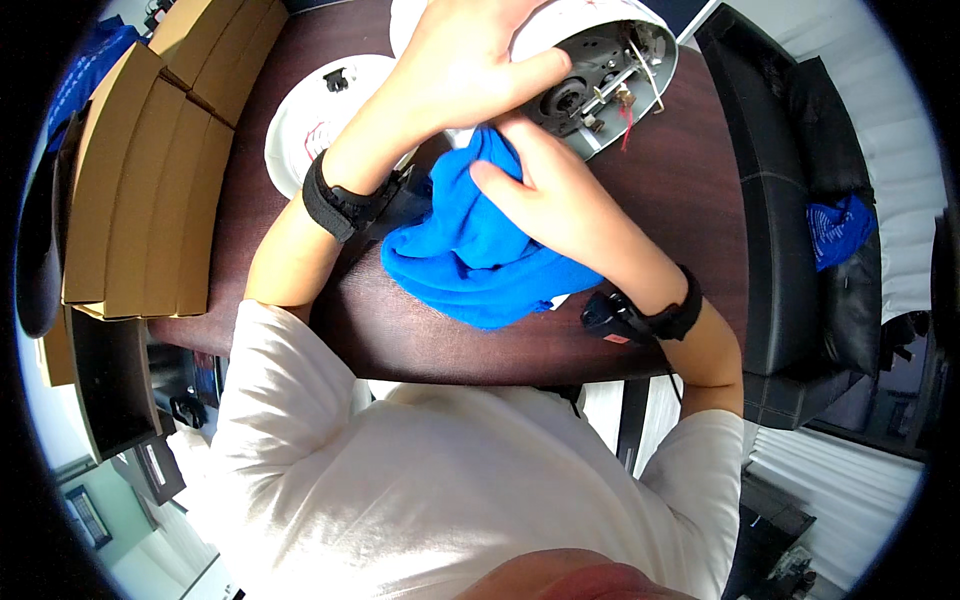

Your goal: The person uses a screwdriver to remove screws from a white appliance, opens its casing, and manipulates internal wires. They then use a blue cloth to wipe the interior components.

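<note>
A white rounded appliance housing (610, 20) lies tipped on the table with its underside open, baring a dark round part, metal rods and a red wire. My left hand (480, 55) grips its near side, the thumb stretched along the rim and the other fingers partly hidden. Just below, my right hand (540, 185) is closed on a blue cloth (480, 250), pressing its upper end against the housing. The right fingertips are out of sight under the left hand. Most of the cloth hangs bunched onto the table. Each wrist wears a black strap with a small device.
On the dark brown table (690, 190), a round white cover (290, 135) with a small black piece (337, 79) lies left of the housing. Several cardboard boxes (150, 200) line the left edge. A black sofa (785, 240) with a blue bag (840, 230) stands to the right.
</note>
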Tool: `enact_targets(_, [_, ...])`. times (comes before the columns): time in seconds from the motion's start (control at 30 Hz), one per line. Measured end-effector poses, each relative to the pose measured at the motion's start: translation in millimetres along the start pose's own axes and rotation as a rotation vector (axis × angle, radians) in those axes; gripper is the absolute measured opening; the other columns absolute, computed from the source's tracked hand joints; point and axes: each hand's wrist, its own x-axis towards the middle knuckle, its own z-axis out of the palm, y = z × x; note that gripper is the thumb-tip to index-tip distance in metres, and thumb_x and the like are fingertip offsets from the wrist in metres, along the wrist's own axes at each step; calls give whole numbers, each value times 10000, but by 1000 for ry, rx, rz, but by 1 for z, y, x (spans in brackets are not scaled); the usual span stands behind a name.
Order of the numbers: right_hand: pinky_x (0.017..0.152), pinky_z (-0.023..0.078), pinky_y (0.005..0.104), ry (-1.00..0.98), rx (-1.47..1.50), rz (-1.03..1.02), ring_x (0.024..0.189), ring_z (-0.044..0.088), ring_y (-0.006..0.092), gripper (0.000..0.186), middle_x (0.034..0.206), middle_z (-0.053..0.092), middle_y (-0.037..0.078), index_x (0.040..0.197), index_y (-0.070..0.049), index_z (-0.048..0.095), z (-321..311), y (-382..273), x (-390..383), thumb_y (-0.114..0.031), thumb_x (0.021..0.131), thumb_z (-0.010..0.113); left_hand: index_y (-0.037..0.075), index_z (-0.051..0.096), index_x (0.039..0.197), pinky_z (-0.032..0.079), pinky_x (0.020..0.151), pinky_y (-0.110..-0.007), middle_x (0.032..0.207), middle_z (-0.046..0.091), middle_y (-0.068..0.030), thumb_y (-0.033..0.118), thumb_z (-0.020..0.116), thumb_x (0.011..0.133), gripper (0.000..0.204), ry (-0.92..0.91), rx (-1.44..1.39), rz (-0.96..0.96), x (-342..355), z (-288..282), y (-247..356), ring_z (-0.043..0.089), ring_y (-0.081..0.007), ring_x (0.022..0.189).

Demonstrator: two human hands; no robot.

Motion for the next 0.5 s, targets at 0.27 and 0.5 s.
enact_targets(0.27, [759, 485, 387, -30, -104, 270, 885, 630, 347, 490, 948, 613, 219, 1156, -32, 474, -33, -13, -55, -210, 761, 704, 1, 502, 1211, 351, 986, -473, 1219, 461, -288, 290, 571, 669, 618, 16, 18, 5, -2, -4, 1, 440, -438, 1143])
enact_targets(0.5, [835, 434, 263, 239, -216, 588, 936, 533, 116, 450, 992, 578, 26, 1157, -61, 521, -141, -44, -133, 21, 737, 659, 5, 509, 1201, 350, 988, -474, 1226, 462, -281, 273, 567, 669, 599, 11, 22, -46, -3, -9, 12, 442, -434, 1145])
